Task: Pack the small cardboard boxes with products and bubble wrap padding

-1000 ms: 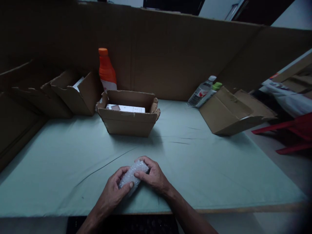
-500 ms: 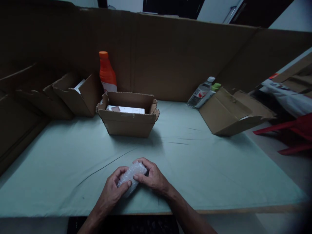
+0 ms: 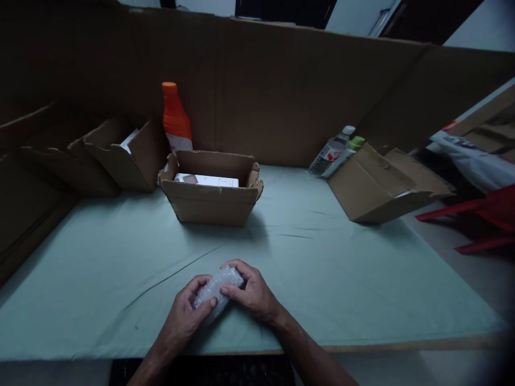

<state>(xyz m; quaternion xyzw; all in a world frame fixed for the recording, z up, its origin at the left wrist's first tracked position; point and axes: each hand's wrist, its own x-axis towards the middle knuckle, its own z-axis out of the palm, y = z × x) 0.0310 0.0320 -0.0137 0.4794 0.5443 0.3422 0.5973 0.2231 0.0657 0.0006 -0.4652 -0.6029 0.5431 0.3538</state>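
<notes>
Near the front edge of the table, both of my hands hold a small bundle of bubble wrap. My left hand grips its lower left end, with the thumb on top. Around the upper right end, my right hand is closed, its thumb pressing on the near face. Whatever the wrap may contain cannot be made out. Beyond my hands stands an open cardboard box with a white printed box inside it.
Open cardboard boxes line the left side. An orange bottle stands behind the middle box. At right are a clear bottle and a tilted cardboard box. A cardboard wall closes off the back of the green-covered table.
</notes>
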